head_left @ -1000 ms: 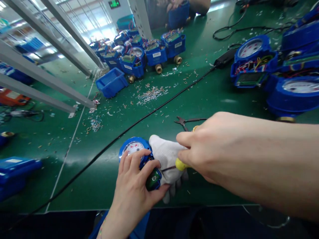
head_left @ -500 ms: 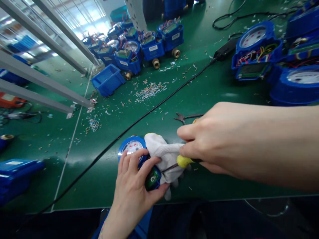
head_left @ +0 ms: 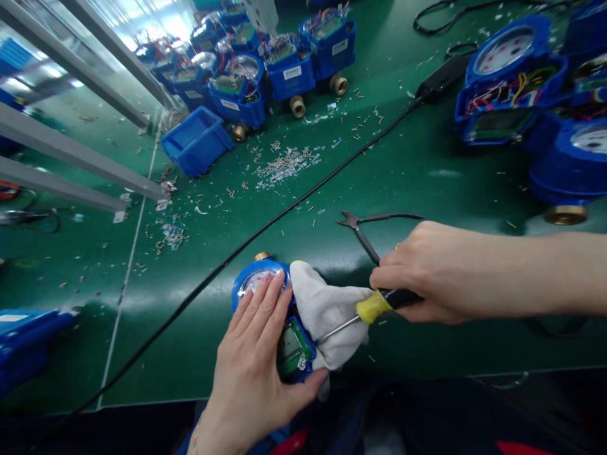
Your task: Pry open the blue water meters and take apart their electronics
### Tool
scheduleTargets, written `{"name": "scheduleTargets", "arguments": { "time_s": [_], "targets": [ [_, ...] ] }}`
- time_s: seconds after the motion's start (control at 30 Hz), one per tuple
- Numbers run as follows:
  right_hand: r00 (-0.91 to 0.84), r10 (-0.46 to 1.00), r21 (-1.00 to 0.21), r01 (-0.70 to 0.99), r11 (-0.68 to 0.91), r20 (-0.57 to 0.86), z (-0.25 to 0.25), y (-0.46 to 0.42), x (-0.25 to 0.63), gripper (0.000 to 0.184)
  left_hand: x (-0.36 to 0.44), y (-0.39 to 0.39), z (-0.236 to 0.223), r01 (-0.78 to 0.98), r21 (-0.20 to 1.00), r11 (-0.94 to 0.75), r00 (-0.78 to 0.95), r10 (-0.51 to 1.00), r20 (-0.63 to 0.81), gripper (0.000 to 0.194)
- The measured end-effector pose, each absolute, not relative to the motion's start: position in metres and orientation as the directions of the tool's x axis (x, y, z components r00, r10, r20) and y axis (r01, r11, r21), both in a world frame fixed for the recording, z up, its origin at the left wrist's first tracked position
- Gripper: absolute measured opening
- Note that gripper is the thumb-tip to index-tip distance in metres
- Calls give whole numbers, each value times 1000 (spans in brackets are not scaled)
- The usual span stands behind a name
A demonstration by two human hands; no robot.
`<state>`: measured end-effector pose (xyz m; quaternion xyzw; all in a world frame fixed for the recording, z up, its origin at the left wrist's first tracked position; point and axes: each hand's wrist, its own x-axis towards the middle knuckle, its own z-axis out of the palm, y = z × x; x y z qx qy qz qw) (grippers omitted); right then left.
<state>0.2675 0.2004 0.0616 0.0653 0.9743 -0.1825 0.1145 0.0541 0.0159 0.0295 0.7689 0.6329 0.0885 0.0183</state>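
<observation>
A blue water meter with a round dial and an exposed green circuit board lies near the table's front edge. My left hand steadies it, fingers stretched together across the dial and thumb at the board's lower corner. In my right hand is a screwdriver with a yellow and black handle. Its shaft slants down left over a white glove, and the tip meets the side of the meter's housing by the board. Cutting pliers lie open just beyond my right hand.
A black cable crosses the green table diagonally. Small screws and scraps are scattered behind it. Several blue meters and an open blue box stand at the back; more meters are at the right. Grey metal bars rise at the left.
My left fingers have gone from curled to laid flatter over the dial. My right hand and the screwdriver have shifted right, showing more of the shaft and the pliers. The view has moved slightly.
</observation>
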Motion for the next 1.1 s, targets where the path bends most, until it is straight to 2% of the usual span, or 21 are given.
{"name": "scheduleTargets", "arguments": {
  "time_s": [0.2,0.37,0.43,0.5,0.6,0.67,0.8,0.9,1.0,1.03,1.1],
  "targets": [
    [-981,34,-466,122,877,-192,43,204,266,8,44,10,28,949,229,-217,200,975,93,85],
    [-985,47,-415,113,903,-167,51,201,268,7,42,9,33,937,254,-239,228,971,72,81],
    [-979,103,-402,167,900,-178,65,200,274,9,44,6,35,947,248,-203,189,979,79,70],
    [-943,271,-408,328,852,-192,75,199,281,10,46,-1,37,963,221,-156,135,985,109,61],
    [-794,554,-536,590,604,-251,71,192,285,10,49,-12,35,972,213,-99,64,984,169,58],
    [-715,620,-673,634,382,-321,56,181,278,24,52,-16,32,968,238,-81,30,977,213,57],
    [-728,528,-851,525,20,-437,21,143,251,44,63,-12,28,945,321,-55,-50,950,309,57],
    [-718,557,-908,358,-219,-418,6,116,234,54,77,-9,28,926,377,-24,-129,918,375,55],
    [-706,551,-854,150,-497,-445,4,105,226,46,87,-9,30,940,338,-46,-113,893,435,50],
    [-707,540,-830,121,-545,-457,5,104,224,45,88,-10,31,945,321,-57,-95,894,439,50],
    [-690,565,-838,112,-534,-453,7,103,222,40,87,-14,32,955,294,-48,-76,915,397,56]
  ]
}}
